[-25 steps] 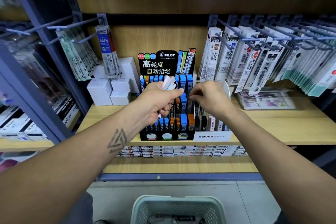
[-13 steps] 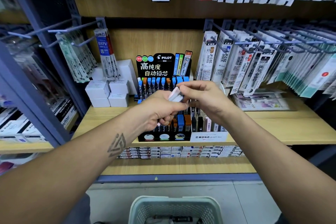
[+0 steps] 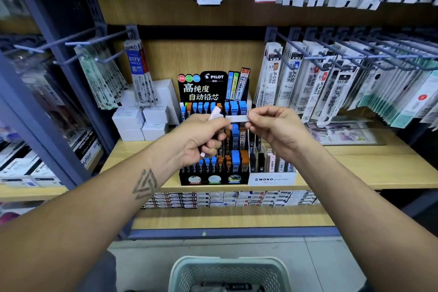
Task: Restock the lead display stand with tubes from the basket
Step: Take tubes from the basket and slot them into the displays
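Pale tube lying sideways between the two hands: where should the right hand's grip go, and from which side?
On the pale tube's right end, coming from the right. It lies roughly level, its left end at the left hand, so only that end is free. The right hand already pinches there.

The lead display stand [image 3: 213, 130] is black, its header printed with white lettering and red, green and blue dots. The tubes in its rows have blue and orange caps. The tube [image 3: 235, 118] pinched by the right hand [image 3: 272, 130] is pale grey-white; those in the left hand [image 3: 201, 137] look white-pink. The shelf [image 3: 355, 161] is light wood grain. The basket [image 3: 230, 272] is pale mint green mesh. A dark triangle tattoo [image 3: 145, 184] marks the left forearm.
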A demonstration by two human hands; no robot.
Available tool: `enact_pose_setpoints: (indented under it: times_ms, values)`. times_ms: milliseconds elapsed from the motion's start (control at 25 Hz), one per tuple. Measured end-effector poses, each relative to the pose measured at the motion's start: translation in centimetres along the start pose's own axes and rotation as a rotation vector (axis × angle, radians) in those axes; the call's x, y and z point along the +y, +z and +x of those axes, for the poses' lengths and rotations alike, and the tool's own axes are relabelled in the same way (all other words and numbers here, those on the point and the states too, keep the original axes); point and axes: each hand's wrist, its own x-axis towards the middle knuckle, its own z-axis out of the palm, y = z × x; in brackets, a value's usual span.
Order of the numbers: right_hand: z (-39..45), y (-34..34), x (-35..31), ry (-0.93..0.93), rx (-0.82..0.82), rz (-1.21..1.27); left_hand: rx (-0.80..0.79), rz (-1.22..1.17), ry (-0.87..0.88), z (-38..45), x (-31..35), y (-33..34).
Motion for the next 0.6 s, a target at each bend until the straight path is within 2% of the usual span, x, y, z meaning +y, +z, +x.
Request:
enact_pose_setpoints:
  times_ms: [160,320,440,600]
  values:
    - [-0.07,-0.02,0.28,-0.012,-0.010,-0.058,0.030,-0.134,-0.050,0.28,0.17,-0.51]
    - [-0.02,0.05,0.52,-0.062,-0.030,-0.171,0.053,-0.053,-0.014,0.22,0.07,-0.31]
    - [-0.20,-0.01,0.34,-0.085,-0.021,-0.127,0.101,0.011,0.033,0.22,-0.02,-0.31]
    - [-0.45,-0.20,0.10,-0.015,-0.039,-0.116,0.131,0.056,0.063,0.37,-0.09,-0.07]
